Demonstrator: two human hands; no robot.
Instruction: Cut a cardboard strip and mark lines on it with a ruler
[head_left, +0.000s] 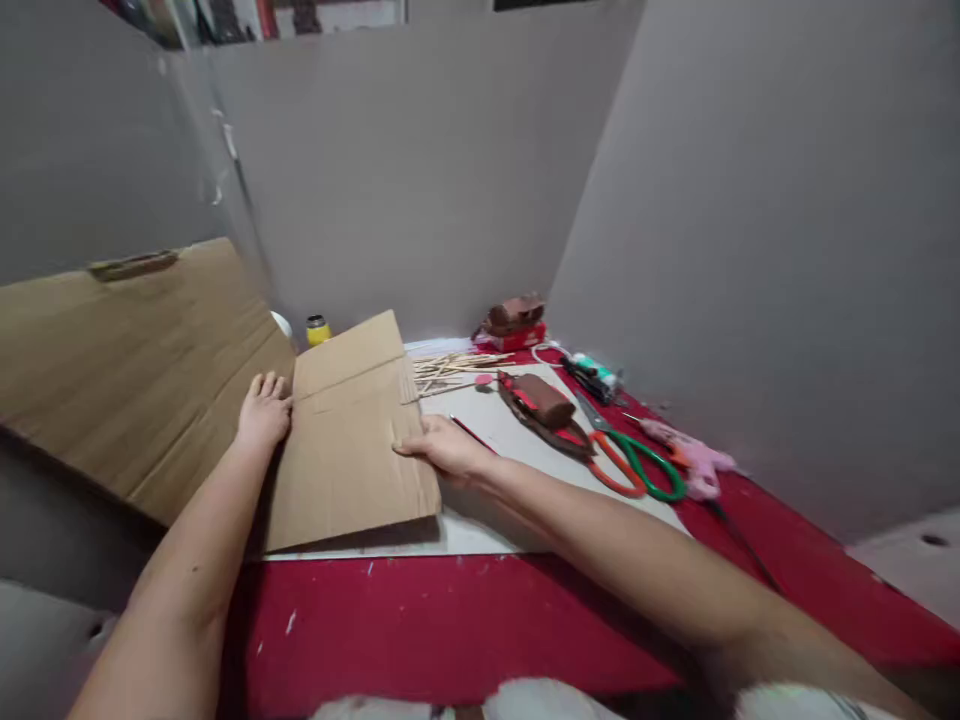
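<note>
A brown cardboard panel [345, 440] slants above the white board, its near edge raised. My right hand [446, 448] grips its right edge, thumb on top and the other fingers underneath. To the left rises a larger cardboard panel [150, 350], tilted up, with creases and a slot near its top. My left hand [264, 408] rests on this larger panel close to where the two meet, fingers extended against the surface. Whether the panels are one folded piece, I cannot tell. A dark pencil-like stick [472, 433] lies just beyond my right hand.
On the white board [487, 520] lie thin wooden sticks [457, 368], a brown-and-red craft piece [544, 405] and scissors with orange and green handles [637, 465]. A pink glue gun [697, 460] is to the right, a yellow container [318, 332] behind. Grey walls enclose the red table [420, 620].
</note>
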